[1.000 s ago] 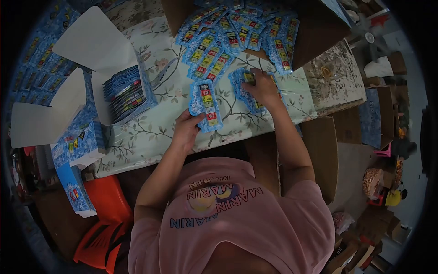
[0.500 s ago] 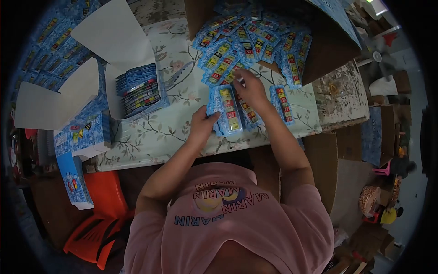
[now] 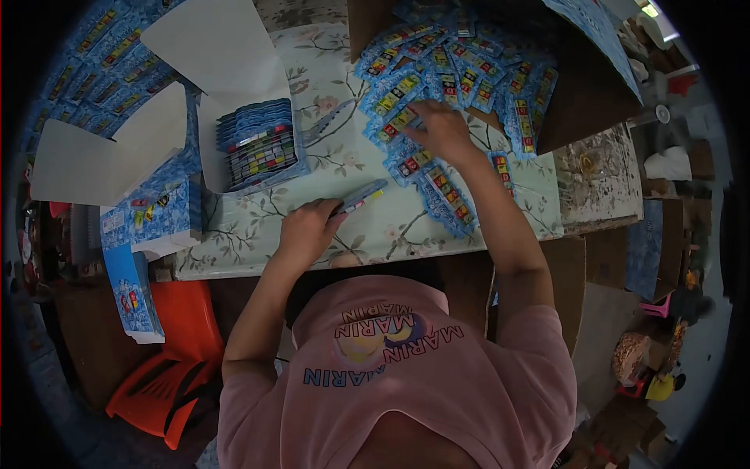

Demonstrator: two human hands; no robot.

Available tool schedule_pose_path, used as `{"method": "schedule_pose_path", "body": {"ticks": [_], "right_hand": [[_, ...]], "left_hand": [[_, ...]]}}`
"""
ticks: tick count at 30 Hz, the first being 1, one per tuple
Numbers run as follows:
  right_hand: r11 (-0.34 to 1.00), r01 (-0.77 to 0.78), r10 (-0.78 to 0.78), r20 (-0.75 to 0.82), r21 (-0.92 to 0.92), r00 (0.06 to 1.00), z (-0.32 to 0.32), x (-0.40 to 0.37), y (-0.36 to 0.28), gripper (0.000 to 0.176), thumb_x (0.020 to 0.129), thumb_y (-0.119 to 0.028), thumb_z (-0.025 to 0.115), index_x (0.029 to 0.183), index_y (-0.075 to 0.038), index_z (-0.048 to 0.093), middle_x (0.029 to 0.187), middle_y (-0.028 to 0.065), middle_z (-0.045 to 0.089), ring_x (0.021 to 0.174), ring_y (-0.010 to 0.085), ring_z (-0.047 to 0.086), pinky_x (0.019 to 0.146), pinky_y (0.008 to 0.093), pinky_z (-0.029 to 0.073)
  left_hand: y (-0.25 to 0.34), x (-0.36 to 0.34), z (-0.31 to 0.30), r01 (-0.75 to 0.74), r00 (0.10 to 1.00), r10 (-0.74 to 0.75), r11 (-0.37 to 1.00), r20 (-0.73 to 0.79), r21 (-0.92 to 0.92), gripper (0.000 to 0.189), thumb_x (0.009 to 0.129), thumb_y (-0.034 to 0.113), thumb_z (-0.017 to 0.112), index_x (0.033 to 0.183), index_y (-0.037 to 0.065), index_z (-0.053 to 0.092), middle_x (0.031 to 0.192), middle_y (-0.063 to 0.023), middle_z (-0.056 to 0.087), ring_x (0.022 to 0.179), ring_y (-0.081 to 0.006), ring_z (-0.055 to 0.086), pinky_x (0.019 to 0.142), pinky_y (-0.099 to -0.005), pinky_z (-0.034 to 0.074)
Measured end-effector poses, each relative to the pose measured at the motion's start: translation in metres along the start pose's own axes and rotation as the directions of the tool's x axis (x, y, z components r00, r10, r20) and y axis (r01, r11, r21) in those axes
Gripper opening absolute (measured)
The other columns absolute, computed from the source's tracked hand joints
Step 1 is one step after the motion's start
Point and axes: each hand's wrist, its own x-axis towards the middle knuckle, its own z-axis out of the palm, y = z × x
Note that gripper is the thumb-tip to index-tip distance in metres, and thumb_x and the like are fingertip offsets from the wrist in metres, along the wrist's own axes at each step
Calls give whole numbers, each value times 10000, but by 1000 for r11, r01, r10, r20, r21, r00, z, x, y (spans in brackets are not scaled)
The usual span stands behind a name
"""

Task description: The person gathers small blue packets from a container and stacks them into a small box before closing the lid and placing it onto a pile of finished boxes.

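My left hand (image 3: 307, 232) is closed around a blue blister packet (image 3: 364, 195), held on edge above the flowered tablecloth, so mostly its thin side shows. To the right, my right hand (image 3: 445, 134) pinches the end of another blue packet (image 3: 397, 125) with a row of coloured pieces, at the near edge of a loose pile (image 3: 461, 66). Below that hand, a further packet (image 3: 449, 195) lies slanted on the cloth. An opened display box (image 3: 303, 160) left of centre holds a stack of packets (image 3: 254, 148) standing in a row.
A large cardboard carton (image 3: 582, 86) lies with its mouth toward the pile at the back right. Blue boxes with raised white flaps (image 3: 74, 168) stand at the left table end. An orange chair (image 3: 187, 320) is below them. The tablecloth (image 3: 234, 254) reaches the near table edge.
My left hand has moved left and turned its packet from flat to on edge. My right hand has shifted to a packet at the pile's near edge. The whole view has shifted slightly.
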Motion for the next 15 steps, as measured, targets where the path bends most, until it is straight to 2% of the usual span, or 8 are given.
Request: {"method": "schedule_pose_path", "body": {"ticks": [1,6,7,9,11,13,14,15], "right_hand": [[998,-12,-3,-219,-66,976,3,9,6,497,779,-355,666,1186,-89,565,1121,151,555,1046,330,524,880,458,445],[992,-95,105,129,-79,986,2,-5,-30,447,803,-392,634,1129,-92,575,1254,146,507,1083,308,527,782,481,495],[992,-89,99,132,-85,986,-9,1,-38,447,803,-392,634,1129,-92,575,1254,146,507,1083,308,527,782,481,495],[980,-188,166,266,61,950,-25,9,-48,427,801,-353,641,1135,-95,574,1280,157,492,1115,261,522,761,458,504],[981,-194,187,229,12,955,-23,40,-36,419,802,-323,643,1151,-103,570,1240,150,538,1106,238,542,800,435,489],[967,239,-235,51,-86,971,0,76,-9,578,742,-346,706,1231,-96,525,1281,139,514,1139,271,515,876,393,450],[967,243,-240,41,-80,970,-3,86,-12,578,742,-346,706,1231,-96,525,1281,139,514,1139,271,515,876,393,450],[962,254,-228,220,-98,948,-7,98,-16,618,727,-338,720,1250,-87,507,1276,133,517,1145,279,509,891,390,440]], "left_hand": [[2,-1,2,2,1000,-2,1000,2,-3,250,811,243,636,997,75,627,795,-135,652,721,-333,629,630,-435,490],[10,1,1,56,997,-48,987,52,-149,256,830,279,626,904,34,625,726,-166,615,697,-354,609,611,-432,471],[9,2,2,59,998,-52,986,46,-154,256,830,279,626,904,34,625,726,-166,615,697,-354,609,611,-432,471],[7,6,9,137,989,-117,950,89,-279,254,844,280,615,861,27,618,706,-177,601,687,-366,598,595,-429,459],[2,12,16,141,985,-105,947,135,-289,255,848,282,611,852,27,618,698,-175,599,684,-368,595,597,-428,457],[2,17,14,137,982,-91,948,167,-286,258,853,284,607,844,26,618,691,-172,597,680,-371,592,598,-427,455],[5,19,11,122,975,-68,960,214,-251,251,851,280,606,837,30,619,705,-168,601,699,-365,593,608,-429,454],[7,21,7,108,965,-49,970,258,-217,244,849,276,606,829,33,620,719,-165,605,717,-360,595,617,-432,454]]}}
